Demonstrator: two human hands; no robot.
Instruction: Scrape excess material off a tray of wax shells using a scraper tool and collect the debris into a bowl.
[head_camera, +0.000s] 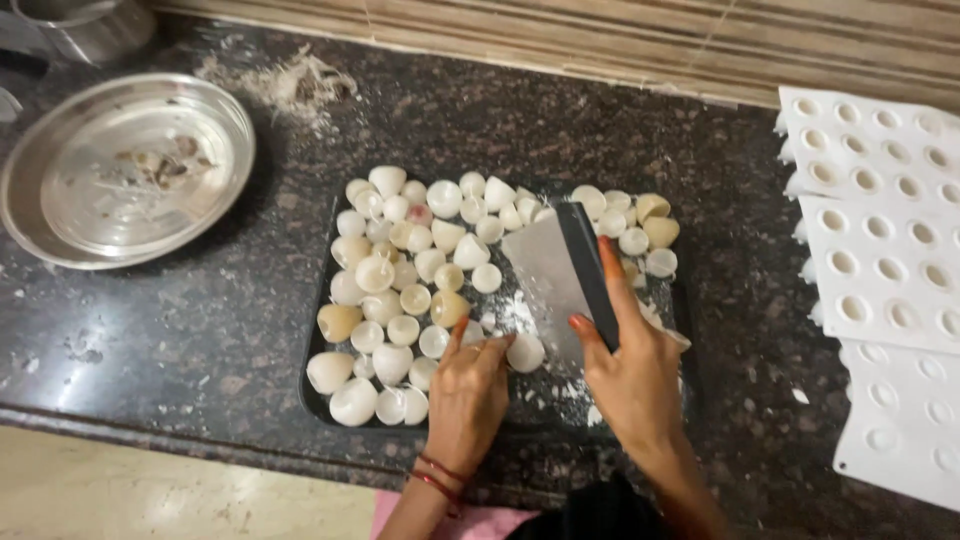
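Scraper (553, 278), a flat metal blade with a dark handle strip along its right edge, sits tilted over the right-middle of the dark tray (312, 372), its lower edge down among white crumbs.

Starting at the far left, a round steel plate (60, 215) rests on the dark speckled counter (240, 330), holding a few pale scraps. A smear of white powder (290, 85) lies on the counter behind it. Next comes the tray, crowded with small white and cream cone-shaped moulded pieces (392, 362), some tan.

The left hand (468, 390), red threads at its wrist, comes in over the tray's near edge with fingers curled down, the tips pinching or pressing a small white piece just left of the blade; whether it truly grips it I cannot tell. The right hand (632, 375) is closed on the scraper's dark handle, forefinger stretched along it, thumb tucked beneath, so the blade lies directly above and left of that hand.

At the far right, white silicone mould sheets (880, 290) with rows of round cavities lie overlapped on the counter.
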